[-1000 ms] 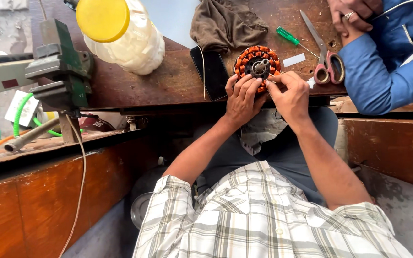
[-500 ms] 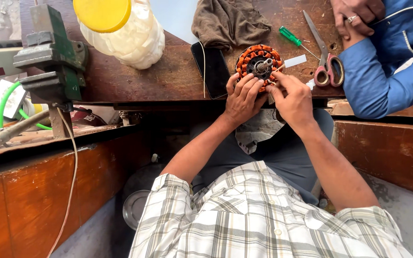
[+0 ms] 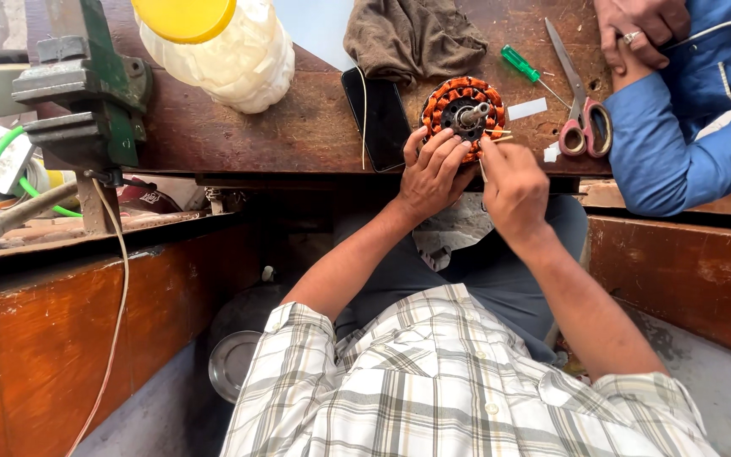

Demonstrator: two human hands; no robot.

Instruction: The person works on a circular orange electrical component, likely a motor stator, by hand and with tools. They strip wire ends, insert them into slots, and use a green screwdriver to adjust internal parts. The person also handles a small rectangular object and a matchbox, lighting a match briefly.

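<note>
A round motor stator (image 3: pixel 464 108) wound with copper-orange coils lies at the near edge of the wooden workbench (image 3: pixel 298 127). My left hand (image 3: pixel 431 169) grips its near side, fingers spread over the coils. My right hand (image 3: pixel 511 179) pinches a thin stick-like piece against the stator's right edge; what the piece is I cannot tell. Both forearms reach out from a plaid shirt.
A black phone (image 3: pixel 376 117), brown cloth (image 3: pixel 414 34), green screwdriver (image 3: pixel 524 66), red-handled scissors (image 3: pixel 579 108) and white paper strips lie around the stator. A yellow-lidded plastic jar (image 3: pixel 222 42) and green bench vise (image 3: pixel 86 93) stand left. Another person's blue sleeve (image 3: pixel 687 127) rests at right.
The view has shifted slightly. My right hand has come in against the stator's right edge; my left hand keeps its grip.
</note>
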